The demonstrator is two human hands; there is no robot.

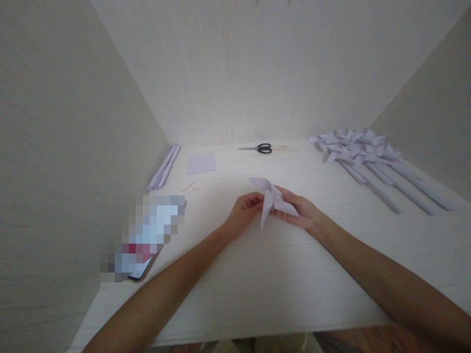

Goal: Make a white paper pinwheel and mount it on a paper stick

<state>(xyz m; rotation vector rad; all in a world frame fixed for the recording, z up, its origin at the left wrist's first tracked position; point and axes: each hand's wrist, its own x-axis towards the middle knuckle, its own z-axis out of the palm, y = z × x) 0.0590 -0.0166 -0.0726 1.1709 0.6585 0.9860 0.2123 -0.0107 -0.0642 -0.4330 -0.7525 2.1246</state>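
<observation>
While both forearms reach in from the lower edge and meet over the middle of the pale surface (257,294), the two hands close on a folded paper pinwheel (271,198) held just above it. The left hand (246,210) has its fingers curled together, with thumb and fingertips pinching the pinwheel's left side near the centre. The right hand (300,212) lies behind and under the right side, its fingers drawn in against the paper so that one pointed blade covers part of them; how its thumb sits cannot be told. One blade points up and away from the person, and another hangs down between the wrists. Both wrists are low and close to the surface, and the forearms angle inward to form a V. Well apart at the far right lies a pile of finished pinwheels on paper sticks (362,152). Near the back wall lie scissors (259,148), with a flat paper square (201,163) to their left and a bundle of rolled paper strips (164,166) against the left wall. A blurred phone (145,240) rests at the left, near the left forearm.
</observation>
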